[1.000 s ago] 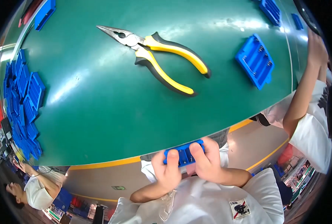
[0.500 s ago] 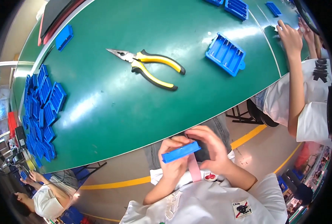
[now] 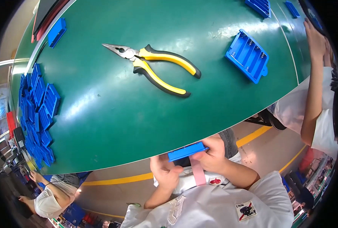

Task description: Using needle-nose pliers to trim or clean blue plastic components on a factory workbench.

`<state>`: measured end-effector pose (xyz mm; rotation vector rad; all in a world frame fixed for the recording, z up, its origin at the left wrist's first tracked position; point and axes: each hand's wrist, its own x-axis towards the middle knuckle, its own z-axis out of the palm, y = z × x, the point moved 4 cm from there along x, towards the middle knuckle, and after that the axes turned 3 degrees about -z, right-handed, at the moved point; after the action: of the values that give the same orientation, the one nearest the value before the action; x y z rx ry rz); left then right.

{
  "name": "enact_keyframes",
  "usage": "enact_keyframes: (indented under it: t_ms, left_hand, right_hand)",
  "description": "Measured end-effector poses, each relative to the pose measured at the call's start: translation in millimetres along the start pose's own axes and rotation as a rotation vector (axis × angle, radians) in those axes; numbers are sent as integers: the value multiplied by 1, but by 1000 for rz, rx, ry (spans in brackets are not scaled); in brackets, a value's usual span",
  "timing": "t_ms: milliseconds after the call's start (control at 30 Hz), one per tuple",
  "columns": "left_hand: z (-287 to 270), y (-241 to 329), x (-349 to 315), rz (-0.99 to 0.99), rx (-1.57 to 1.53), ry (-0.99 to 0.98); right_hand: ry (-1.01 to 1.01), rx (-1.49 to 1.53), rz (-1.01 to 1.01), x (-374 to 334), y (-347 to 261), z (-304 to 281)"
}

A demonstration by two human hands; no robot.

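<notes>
A blue battery holder (image 3: 187, 151) is held just off the table's near edge, in front of my body. My right hand (image 3: 213, 154) grips its right end, thumb pressed on the near side. At its left end is my left hand (image 3: 164, 171), its thumb apart from the holder and its fingers partly hidden behind it; whether they touch it I cannot tell. On the green table (image 3: 112, 125) beyond lie long-nose pliers (image 3: 153, 68) with yellow and black handles, jaws toward the left. Another battery holder (image 3: 247, 56) lies right of them, slots and metal contacts facing up.
A heap of blue battery holders (image 3: 38, 114) covers the table's left end, with a single holder (image 3: 57, 32) farther back. More holders (image 3: 259, 7) lie at the far right. A co-worker's arm (image 3: 314, 83) reaches over the table there; another person (image 3: 53, 193) sits at the lower left.
The holder has been turned and moved slightly away from me. My left thumb has come off it, and my right hand has closed on its right end. The view has shifted a little.
</notes>
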<state>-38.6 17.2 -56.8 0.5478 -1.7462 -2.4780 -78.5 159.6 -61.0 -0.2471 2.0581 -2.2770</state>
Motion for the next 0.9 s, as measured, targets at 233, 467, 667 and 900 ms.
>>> enact_keyframes:
  t_ms: [233, 467, 667, 900]
  left_hand:
    - [-6, -30, 5, 67, 125, -15]
    - [11, -20, 13, 88, -25, 51]
    - [7, -26, 5, 91, 43, 51]
    - [-16, -20, -22, -106, 215, -129]
  right_hand:
    - [57, 215, 147, -6, 12, 4]
    - [11, 110, -84, -7, 19, 8]
    - [25, 23, -108, -5, 10, 5]
    - [-287, 301, 378, -7, -15, -1]
